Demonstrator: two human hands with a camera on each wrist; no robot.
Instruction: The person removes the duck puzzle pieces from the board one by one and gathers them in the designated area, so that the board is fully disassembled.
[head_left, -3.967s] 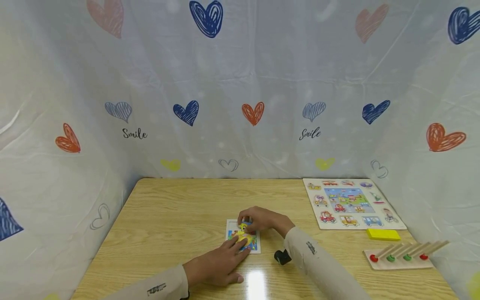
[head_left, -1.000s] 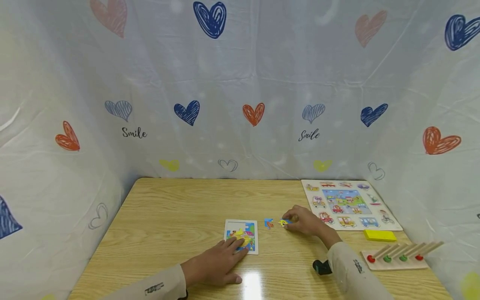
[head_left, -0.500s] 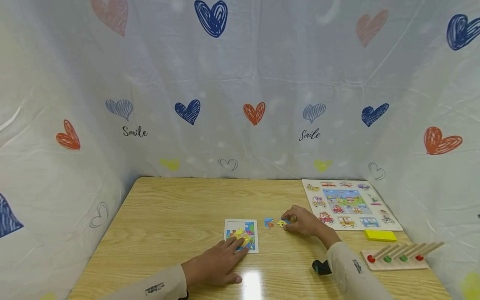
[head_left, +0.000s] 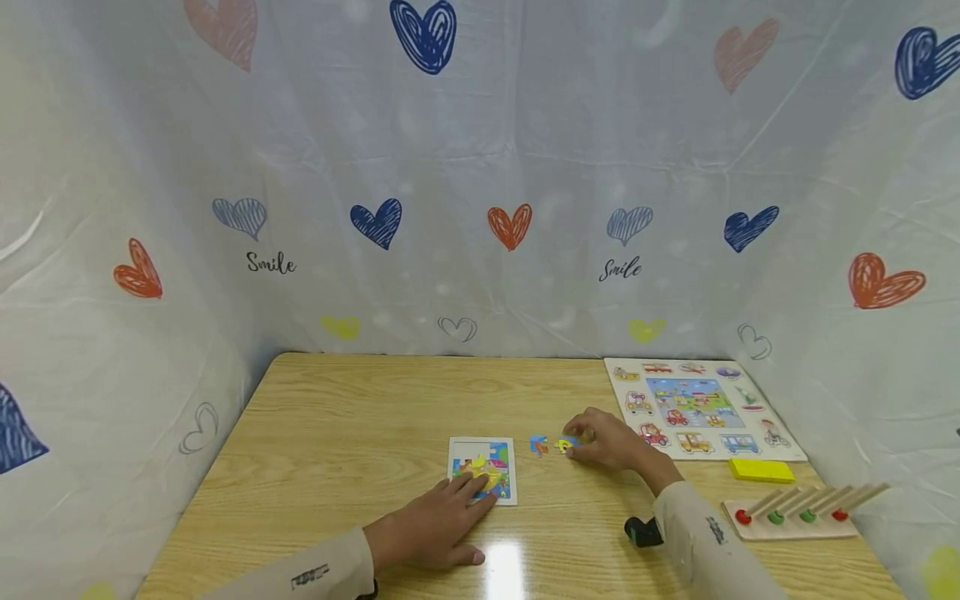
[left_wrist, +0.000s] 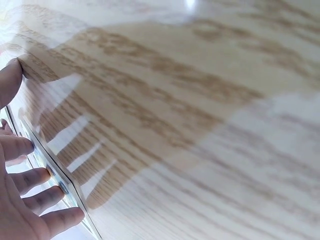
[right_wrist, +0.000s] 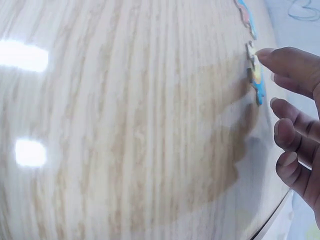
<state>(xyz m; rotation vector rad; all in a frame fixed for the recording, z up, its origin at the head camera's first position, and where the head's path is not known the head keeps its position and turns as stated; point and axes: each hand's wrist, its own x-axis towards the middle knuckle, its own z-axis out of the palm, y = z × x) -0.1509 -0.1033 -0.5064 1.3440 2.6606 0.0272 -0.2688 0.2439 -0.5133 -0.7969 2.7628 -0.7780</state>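
Note:
My left hand [head_left: 435, 527] rests flat with straight fingers on the lower part of a small jigsaw puzzle board [head_left: 468, 451]. The board has a white border and a yellow figure; its upper left shows a bare pale patch. The left wrist view shows this hand's fingers [left_wrist: 42, 197] spread over the board's edge. To the right of the board, my right hand [head_left: 606, 442] pinches a blue and yellow puzzle piece [head_left: 564, 446] at the tabletop, thumb and index finger at its edges. Beside it lies a blue and orange puzzle piece [head_left: 538, 446].
A larger vehicle puzzle board [head_left: 628, 417] lies at the back right of the wooden table [head_left: 360, 408]. In front of it are a yellow block [head_left: 761, 471] and a wooden stand [head_left: 795, 532] with slanted pegs and red and green knobs. Patterned curtains surround the table.
Since four seconds ago, my right hand has moved from the small board to the right, and two pieces now lie there. The left hand stays. The last half second shows hardly any motion.

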